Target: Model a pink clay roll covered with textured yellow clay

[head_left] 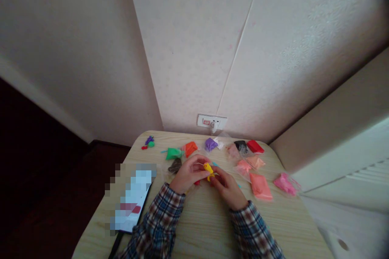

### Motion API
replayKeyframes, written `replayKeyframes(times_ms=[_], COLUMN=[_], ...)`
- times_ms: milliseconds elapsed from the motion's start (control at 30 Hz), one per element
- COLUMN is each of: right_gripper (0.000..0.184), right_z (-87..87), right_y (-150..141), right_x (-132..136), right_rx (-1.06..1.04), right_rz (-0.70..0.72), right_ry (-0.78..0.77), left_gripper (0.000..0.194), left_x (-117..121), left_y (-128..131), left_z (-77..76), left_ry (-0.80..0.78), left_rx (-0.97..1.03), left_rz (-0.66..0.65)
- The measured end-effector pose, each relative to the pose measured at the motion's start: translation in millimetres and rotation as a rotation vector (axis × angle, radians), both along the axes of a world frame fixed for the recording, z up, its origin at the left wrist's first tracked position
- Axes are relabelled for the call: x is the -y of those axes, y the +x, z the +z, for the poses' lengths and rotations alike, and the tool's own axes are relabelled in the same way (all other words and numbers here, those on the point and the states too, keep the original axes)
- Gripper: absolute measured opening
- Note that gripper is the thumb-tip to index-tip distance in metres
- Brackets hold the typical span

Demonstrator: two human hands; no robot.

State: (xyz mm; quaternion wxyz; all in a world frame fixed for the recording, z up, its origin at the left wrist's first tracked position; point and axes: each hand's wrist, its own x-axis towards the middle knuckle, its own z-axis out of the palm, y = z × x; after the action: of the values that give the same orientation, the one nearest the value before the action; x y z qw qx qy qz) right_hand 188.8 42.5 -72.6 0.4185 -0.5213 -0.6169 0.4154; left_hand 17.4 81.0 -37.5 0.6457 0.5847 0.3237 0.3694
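Both hands come together over the middle of the wooden table [206, 226]. My left hand [190, 175] grips a small lump of yellow modelling clay [208, 168] between thumb and fingers. From the other side my right hand [227, 188] pinches the lower end of the same lump. A small red piece [197, 183] shows just under my left hand, partly hidden. Beside the left fingers lies a dark brown clay packet [175, 166].
Green [174, 153], orange [191, 148] and purple [210, 144] clay packets lie behind the hands. Red [255, 146], coral [260, 186] and pink [285, 184] ones are to the right. Small shaped pieces [149, 141] sit back left. A phone [133, 200] lies left; a wall socket [212, 122] is behind.
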Motion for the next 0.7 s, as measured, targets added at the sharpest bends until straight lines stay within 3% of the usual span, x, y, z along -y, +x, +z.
replayKeyframes(times_ms=[167,500,700], right_gripper=[0.032,0.03,0.028], right_z=[4.3,-2.1,-3.1], right_y=[-3,28,34], right_x=[-4,-9,-9], right_rx=[0.001,-0.121,-0.171], right_rz=[0.088,-0.114,-0.184], right_ry=[0.077,-0.054,-0.078], left_gripper=[0.031,0.032,0.029], left_x=[-2,-1,7], left_y=[0,-2,-2], left_z=[0.9,-0.1,-1.4], left_ry=[0.044,0.103,0.102], left_rx=[0.002,-0.157,-0.375], left_rz=[0.003,-0.066,-0.311])
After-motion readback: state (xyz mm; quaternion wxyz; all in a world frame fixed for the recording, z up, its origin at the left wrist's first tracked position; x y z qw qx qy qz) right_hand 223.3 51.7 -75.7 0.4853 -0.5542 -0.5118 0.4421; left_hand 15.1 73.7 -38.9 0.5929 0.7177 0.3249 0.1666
